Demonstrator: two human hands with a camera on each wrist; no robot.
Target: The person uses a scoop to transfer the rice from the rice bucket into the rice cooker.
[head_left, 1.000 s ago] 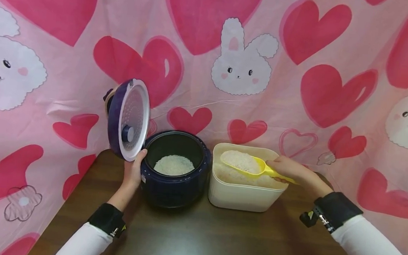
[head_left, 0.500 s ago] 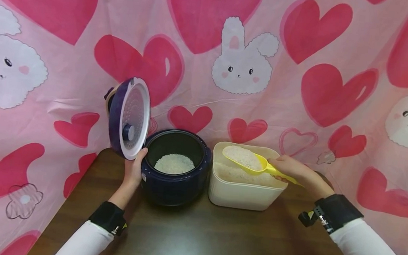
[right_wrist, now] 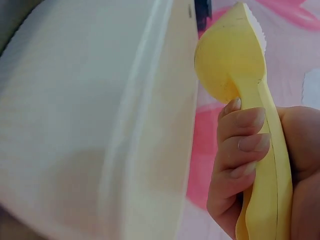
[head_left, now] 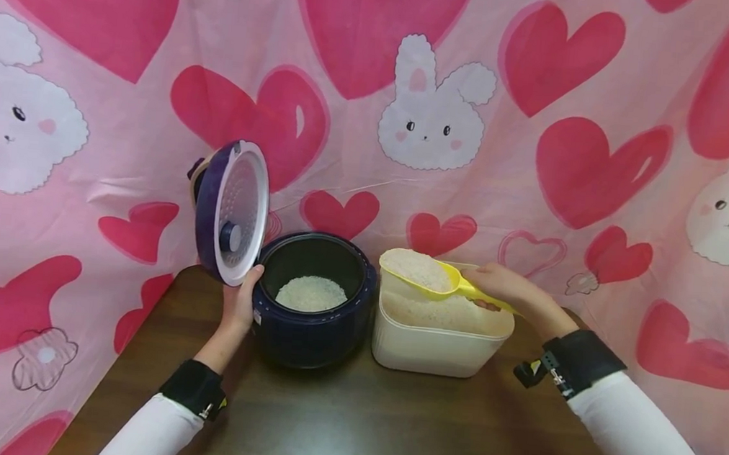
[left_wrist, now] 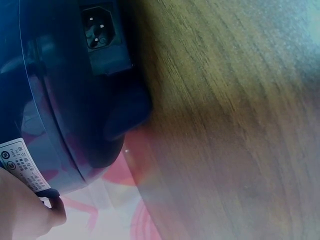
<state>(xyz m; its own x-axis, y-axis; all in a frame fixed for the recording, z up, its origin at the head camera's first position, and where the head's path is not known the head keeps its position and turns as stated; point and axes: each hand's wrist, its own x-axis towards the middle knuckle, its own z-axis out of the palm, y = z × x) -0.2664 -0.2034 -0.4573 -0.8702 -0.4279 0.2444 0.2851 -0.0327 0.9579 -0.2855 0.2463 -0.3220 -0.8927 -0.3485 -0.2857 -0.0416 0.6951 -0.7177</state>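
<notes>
My right hand [head_left: 499,286] grips the handle of a yellow scoop [head_left: 463,288] heaped with white rice [head_left: 422,270]. The scoop is above the cream rice bin [head_left: 438,353], its tip near the bin's left rim. In the right wrist view, fingers [right_wrist: 245,145] curl round the scoop handle [right_wrist: 272,165]. The dark blue rice cooker [head_left: 308,345] stands left of the bin, with rice [head_left: 312,294] in its pot. Its lid [head_left: 235,216] stands raised at the left. My left hand [head_left: 239,307] holds the cooker's left side just below the lid; some fingers are hidden.
Both containers stand on a brown wooden table [head_left: 347,428], close beside each other. Behind them hangs a pink cloth [head_left: 345,146] with hearts and rabbits. In the left wrist view, a power socket [left_wrist: 98,29] shows on the cooker's side.
My right hand has moved the loaded scoop left and slightly up, toward the bin's left rim and the cooker. The left hand and lid stay in place.
</notes>
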